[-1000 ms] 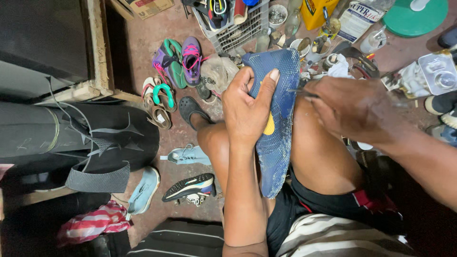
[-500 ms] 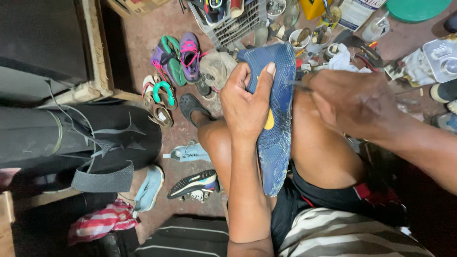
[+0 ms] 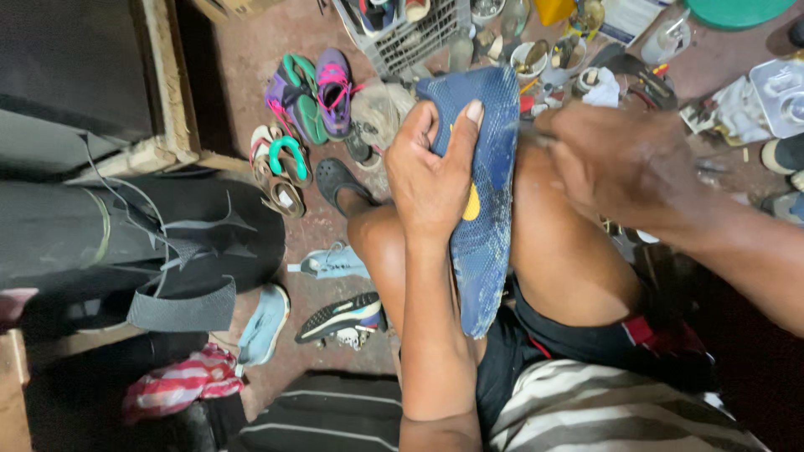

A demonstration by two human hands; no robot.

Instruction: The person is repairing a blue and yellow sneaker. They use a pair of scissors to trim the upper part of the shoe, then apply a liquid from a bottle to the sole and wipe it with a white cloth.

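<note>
Propped across the bare knees, a blue shoe sole [image 3: 481,201], worn, speckled, with a yellow patch near the middle. Left hand [image 3: 431,172] wrapped over its near edge, thumb and fingers closed around it, forefinger stretched up along the top. Right hand [image 3: 620,163] bunched at the far edge, blurred; can't tell whether anything sits in it. Looks light, thin and bendy, probably rubbery enough not to slip; best gripped across the middle, as now, with the knee backing it. On the floor beyond, a white wire basket [image 3: 410,29] holding shoes, and small bowls [image 3: 528,59] of bits too small to make out. Loose sandals [image 3: 280,167] and sneakers [image 3: 314,92] lying near the feet.
</note>
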